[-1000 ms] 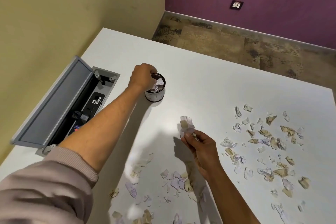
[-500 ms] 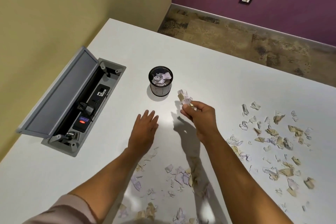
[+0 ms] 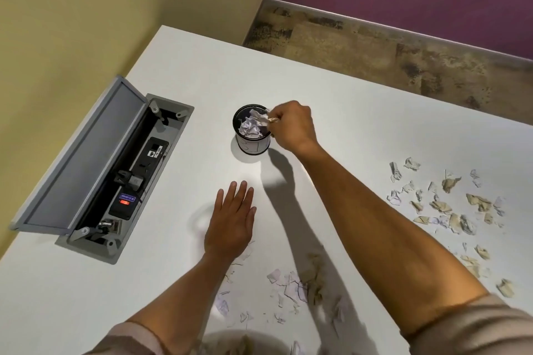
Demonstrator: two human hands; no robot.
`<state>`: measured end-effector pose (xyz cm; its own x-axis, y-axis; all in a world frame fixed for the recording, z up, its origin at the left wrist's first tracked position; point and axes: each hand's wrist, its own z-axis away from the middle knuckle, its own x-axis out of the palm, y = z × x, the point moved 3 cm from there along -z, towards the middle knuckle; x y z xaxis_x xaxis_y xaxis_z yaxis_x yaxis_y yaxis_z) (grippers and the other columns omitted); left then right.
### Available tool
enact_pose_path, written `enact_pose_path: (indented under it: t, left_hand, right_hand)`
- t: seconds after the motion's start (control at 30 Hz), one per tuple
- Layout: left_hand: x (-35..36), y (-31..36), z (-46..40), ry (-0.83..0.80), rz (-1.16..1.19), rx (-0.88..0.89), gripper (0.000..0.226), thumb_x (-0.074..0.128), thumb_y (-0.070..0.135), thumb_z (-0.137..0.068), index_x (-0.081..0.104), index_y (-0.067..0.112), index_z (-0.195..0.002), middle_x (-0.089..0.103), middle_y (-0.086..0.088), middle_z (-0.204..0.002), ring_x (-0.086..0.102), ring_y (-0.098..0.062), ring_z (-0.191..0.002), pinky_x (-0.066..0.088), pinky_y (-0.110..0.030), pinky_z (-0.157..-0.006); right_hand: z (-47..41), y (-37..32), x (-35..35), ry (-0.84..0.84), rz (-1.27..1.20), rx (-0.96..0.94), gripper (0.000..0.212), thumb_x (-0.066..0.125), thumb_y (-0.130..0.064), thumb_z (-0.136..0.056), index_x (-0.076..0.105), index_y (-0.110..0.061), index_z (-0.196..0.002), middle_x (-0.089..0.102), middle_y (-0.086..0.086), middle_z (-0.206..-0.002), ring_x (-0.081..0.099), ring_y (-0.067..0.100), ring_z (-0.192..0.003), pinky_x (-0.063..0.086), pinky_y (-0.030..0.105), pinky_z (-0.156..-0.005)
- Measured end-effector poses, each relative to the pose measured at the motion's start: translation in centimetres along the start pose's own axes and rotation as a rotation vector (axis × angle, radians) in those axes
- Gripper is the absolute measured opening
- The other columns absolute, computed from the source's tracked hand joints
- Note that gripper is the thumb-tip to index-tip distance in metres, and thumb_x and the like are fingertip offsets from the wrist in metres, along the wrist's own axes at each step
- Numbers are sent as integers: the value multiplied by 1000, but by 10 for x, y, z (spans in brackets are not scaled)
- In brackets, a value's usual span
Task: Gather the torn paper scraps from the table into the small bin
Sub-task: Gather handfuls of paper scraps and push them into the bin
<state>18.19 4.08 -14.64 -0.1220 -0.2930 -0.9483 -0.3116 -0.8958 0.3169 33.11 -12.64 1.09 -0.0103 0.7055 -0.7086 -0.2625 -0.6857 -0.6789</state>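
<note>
Scraps [image 3: 261, 119] pinched by right hand [image 3: 291, 127] over the bin [image 3: 253, 145] (label illegible); left hand [image 3: 230, 222] flat, fingers straight.

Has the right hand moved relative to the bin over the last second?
Yes. The right hand has moved from well short of the bin, over the table, up to its rim, pinching scraps over the opening.

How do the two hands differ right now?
The right hand reaches to the small bin at its rim; the left hand lies nearer the person, short of the bin. The right hand pinches a paper scrap over the bin's mouth; the left hand holds nothing. The right hand's fingers are curled; the left hand's are straight, palm down. Both are bare, over the white table.
</note>
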Motion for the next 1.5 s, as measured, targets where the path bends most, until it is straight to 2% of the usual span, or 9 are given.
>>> enact_pose_path:
  t: [0.1, 0.23, 0.47, 0.7, 0.8, 0.93, 1.2, 1.4, 1.5]
  left_hand:
    - [1, 0, 0, 4, -8, -4, 50, 29, 33, -104, 36, 14, -150, 30, -3, -158, 18, -24, -150, 16, -47, -121]
    - [2, 0, 1, 9, -18, -8, 50, 27, 33, -104, 37, 14, -149, 31, -3, -158, 16, -23, -150, 17, -49, -121]
    - [-1, 2, 0, 16, -24, -7, 50, 29, 33, -104, 39, 13, -149, 33, -4, -157, 19, -24, -150, 20, -51, -120]
    - [-4, 3, 1, 2, -43, -11, 50, 27, 34, -104, 38, 14, -149, 33, -5, -157, 19, -25, -150, 19, -50, -120]
    - [-4, 4, 1, -8, -51, -13, 51, 27, 34, -104, 36, 14, -150, 32, -5, -157, 18, -24, -150, 18, -50, -121]
    - [-5, 5, 1, -7, -38, -17, 50, 30, 34, -104, 37, 14, -149, 33, -5, -157, 19, -24, -150, 19, -50, -121]
    - [-3, 4, 1, -21, -47, -18, 50, 28, 34, -104, 39, 14, -148, 32, -5, -157, 19, -24, -150, 18, -51, -121]
    - [-2, 2, 1, -9, -48, -10, 49, 28, 34, -104, 40, 14, -147, 34, -6, -156, 21, -25, -149, 15, -49, -120]
    - [0, 2, 0, -16, -51, -5, 49, 29, 34, -104, 39, 14, -148, 33, -5, -157, 20, -25, -149, 16, -49, -120]
  right_hand:
    - [-10, -17, 17, -50, 258, -118, 25, 53, 0, -77, 70, -8, -94, 65, 18, -100, 58, 36, -85, 40, 30, -67]
    - [-19, -30, 37, -122, 503, -244, 30, 64, -3, -76, 64, -4, -106, 62, 20, -107, 61, 40, -95, 39, 35, -65]
    - [-30, -26, 54, -284, 499, -207, 14, 57, -6, -82, 63, -7, -95, 58, 16, -107, 56, 33, -89, 37, 33, -65]
    - [-36, -39, 42, -473, 540, -285, 32, 52, -2, -85, 68, -12, -111, 62, 10, -114, 62, 31, -94, 56, 39, -82]
    - [-36, -46, 36, -446, 589, -320, 30, 55, -3, -84, 70, -17, -106, 55, 6, -110, 57, 30, -87, 48, 34, -69]
    - [-36, -43, 43, -420, 557, -311, 25, 54, -1, -83, 68, -9, -102, 59, 13, -112, 59, 32, -88, 54, 37, -75]
    - [-44, -29, 65, -415, 603, -262, 27, 56, -6, -88, 59, -2, -115, 57, 18, -122, 59, 33, -105, 43, 31, -73]
    - [-44, -33, 59, -423, 583, -249, 28, 52, -7, -87, 58, -3, -114, 53, 18, -120, 54, 32, -86, 50, 36, -74]
    - [-34, -34, 42, -326, 439, -224, 30, 56, -1, -82, 67, -7, -110, 55, 18, -119, 59, 35, -93, 53, 36, -79]
